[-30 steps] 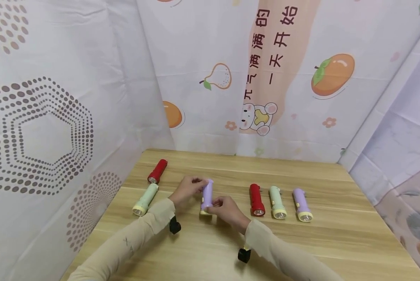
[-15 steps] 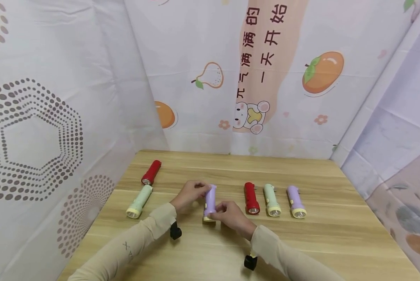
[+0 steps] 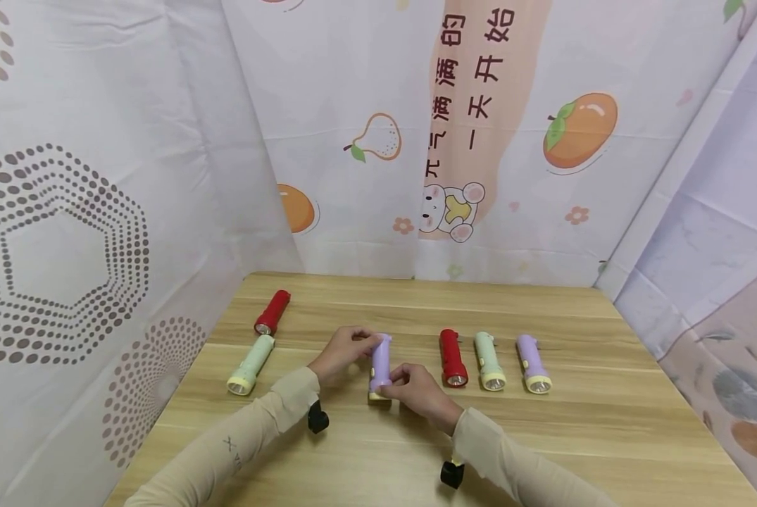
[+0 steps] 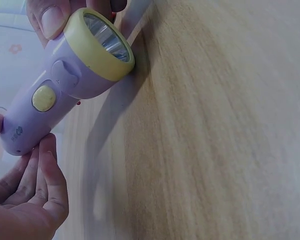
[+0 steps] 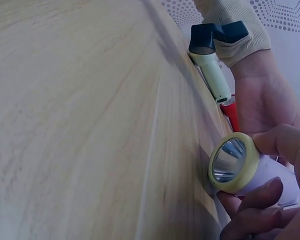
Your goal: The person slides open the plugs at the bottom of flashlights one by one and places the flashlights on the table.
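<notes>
A purple flashlight (image 3: 381, 360) with a yellow head ring is held between both hands at the middle of the table. My left hand (image 3: 346, 352) pinches its tail end, and my right hand (image 3: 418, 393) grips it by the head. In the left wrist view the flashlight (image 4: 35, 112) shows its yellow button facing the camera, with the left fingers (image 4: 47, 175) at the tail and the right thumb beside the ring. The lens (image 5: 229, 159) faces the camera in the right wrist view, right fingers around the head.
On the left of the wooden table (image 3: 327, 465) lie a red flashlight (image 3: 273, 312) and a green one (image 3: 251, 365). To the right, a red (image 3: 453, 358), a green (image 3: 490, 361) and a purple flashlight (image 3: 533, 363) lie in a row. Printed curtains (image 3: 327, 84) stand behind.
Since a second ago the head view has shifted, moving the table's contents slightly left. Both hands still hold the purple flashlight, which sits a little nearer the row on the right.
</notes>
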A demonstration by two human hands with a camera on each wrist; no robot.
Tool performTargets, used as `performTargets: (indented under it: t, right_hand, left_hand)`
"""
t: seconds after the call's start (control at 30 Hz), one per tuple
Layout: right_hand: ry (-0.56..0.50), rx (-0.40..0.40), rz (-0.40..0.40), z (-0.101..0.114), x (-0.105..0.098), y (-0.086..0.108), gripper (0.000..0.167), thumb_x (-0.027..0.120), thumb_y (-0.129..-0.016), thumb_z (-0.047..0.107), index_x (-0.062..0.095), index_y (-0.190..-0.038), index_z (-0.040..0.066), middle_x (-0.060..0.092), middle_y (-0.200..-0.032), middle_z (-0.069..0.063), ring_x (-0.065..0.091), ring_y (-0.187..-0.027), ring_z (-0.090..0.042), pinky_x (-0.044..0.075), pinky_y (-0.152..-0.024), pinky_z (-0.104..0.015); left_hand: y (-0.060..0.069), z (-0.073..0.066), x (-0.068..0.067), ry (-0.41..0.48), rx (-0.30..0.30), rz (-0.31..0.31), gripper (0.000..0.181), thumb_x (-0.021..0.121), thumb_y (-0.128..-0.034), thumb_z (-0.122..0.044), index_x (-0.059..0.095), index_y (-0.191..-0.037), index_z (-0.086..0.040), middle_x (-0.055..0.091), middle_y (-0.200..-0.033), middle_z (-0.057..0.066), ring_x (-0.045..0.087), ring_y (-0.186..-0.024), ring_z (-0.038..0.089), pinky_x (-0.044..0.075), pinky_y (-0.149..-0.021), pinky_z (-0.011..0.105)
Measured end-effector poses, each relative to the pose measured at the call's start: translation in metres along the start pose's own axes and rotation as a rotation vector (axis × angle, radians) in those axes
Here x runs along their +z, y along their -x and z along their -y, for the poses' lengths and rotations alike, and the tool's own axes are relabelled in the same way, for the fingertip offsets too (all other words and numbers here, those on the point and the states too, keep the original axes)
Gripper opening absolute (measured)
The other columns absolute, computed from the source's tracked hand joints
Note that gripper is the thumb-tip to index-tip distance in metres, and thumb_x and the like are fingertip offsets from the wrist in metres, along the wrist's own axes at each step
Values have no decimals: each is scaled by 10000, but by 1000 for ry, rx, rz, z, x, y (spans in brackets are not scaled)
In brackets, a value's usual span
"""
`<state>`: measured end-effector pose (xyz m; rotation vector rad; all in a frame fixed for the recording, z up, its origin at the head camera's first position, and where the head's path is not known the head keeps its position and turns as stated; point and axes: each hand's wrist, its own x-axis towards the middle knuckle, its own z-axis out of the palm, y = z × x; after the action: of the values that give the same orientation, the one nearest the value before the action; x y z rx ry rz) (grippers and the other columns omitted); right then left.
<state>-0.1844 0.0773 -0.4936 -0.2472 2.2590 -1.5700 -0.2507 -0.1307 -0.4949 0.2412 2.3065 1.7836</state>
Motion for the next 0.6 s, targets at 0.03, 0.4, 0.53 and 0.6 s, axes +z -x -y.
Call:
performTargets:
  t: [0.03,0.4,0.53,0.6]
  right_hand:
    - [-2,1,1,-1,0,0,367,818,-895,236,635,-1088,-17,657,-968,-84,561,-841,-169,453,-710,-287]
    - [-3,-4,21,-6,0,-1,392,821,-893,253,604,-1097,-1,658,-975,-90,559,-817,-178,468,-692,-304]
    - [-6,-20,29,-7,-1,-1,395,830,-885,248,589,-1086,8,658,-983,-92,559,-820,-180,463,-684,-305]
    - [-14,-26,35,-7,-1,0,393,832,-882,232,576,-1081,10,654,-988,-96,559,-815,-180,460,-669,-299]
  left_hand:
    - [0,0,0,2,-2,-2,338,692,-1002,-318,718,-1154,-18,728,-1057,72,694,-909,193,590,-836,380]
    - [4,0,1,14,15,-5,345,710,-990,-335,733,-1170,-41,740,-1059,64,690,-912,192,583,-844,396]
    - [7,0,2,9,46,-4,366,715,-988,-339,718,-1206,-45,727,-1115,72,684,-976,195,582,-878,391]
    - [10,0,3,-20,86,-11,376,715,-984,-364,717,-1215,-67,721,-1128,61,675,-1003,192,578,-872,367]
